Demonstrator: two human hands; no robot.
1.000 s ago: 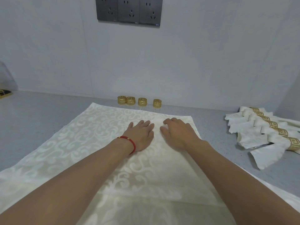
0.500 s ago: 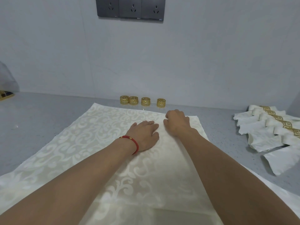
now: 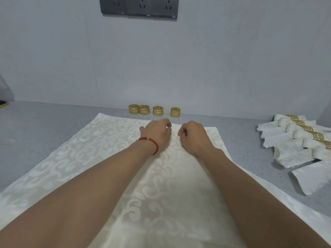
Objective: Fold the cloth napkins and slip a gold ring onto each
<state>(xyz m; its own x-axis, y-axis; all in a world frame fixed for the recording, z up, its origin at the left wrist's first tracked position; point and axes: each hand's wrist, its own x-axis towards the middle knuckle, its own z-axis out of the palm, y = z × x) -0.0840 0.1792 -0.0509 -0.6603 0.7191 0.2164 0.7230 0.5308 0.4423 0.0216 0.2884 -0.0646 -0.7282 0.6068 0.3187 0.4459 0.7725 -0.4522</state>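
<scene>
A cream damask napkin [image 3: 86,151] lies spread flat on the grey counter, filling the middle of the view. My left hand [image 3: 157,133], with a red cord at the wrist, and my right hand [image 3: 192,136] sit side by side near the napkin's far edge. Their fingers are curled down and pinch the cloth at the middle of that edge. Several gold rings [image 3: 157,110] stand in a row against the wall just beyond my hands.
A pile of folded napkins with gold rings [image 3: 304,140] lies on the counter [image 3: 35,122] at the right. Grey wall sockets [image 3: 138,6] are mounted above. A dark object shows at the far left edge.
Both hands slid forward from the napkin's middle to its far edge. Their fingers, flat a second ago, have curled and now pinch the cloth.
</scene>
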